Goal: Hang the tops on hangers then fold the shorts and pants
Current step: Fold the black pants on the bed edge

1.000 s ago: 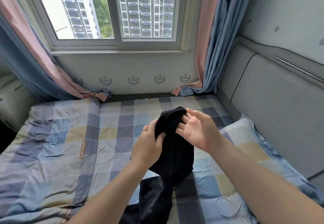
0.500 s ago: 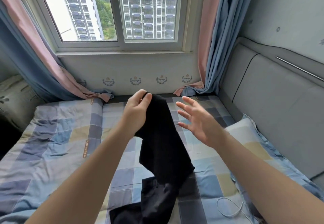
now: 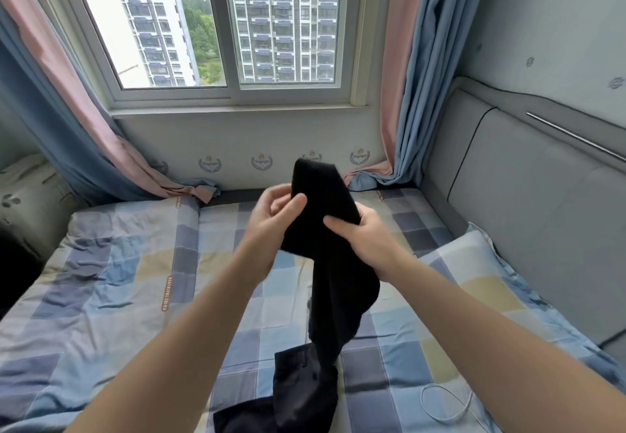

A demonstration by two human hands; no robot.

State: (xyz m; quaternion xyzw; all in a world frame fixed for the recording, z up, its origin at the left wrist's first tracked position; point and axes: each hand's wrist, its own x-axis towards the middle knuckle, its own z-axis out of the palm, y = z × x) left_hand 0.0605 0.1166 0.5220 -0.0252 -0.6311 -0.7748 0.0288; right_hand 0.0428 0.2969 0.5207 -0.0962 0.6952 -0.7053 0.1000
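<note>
Had both hands on the pants [image 3: 325,202] here: left hand [image 3: 272,226] pinching one side of the top end, right hand [image 3: 360,241] gripping the other. The rest dangled below my wrists and bunched on the bed [image 3: 118,280].

My worry was that the twisted lower part would fold in crooked, or the cloth would slip out of the left pinch. A white cord [image 3: 444,403] lay under my right forearm, easy to snag.

Plenty of open bed out past my left hand. The headboard [image 3: 542,212] and pillow [image 3: 474,273] crowded the right hand's side.
</note>
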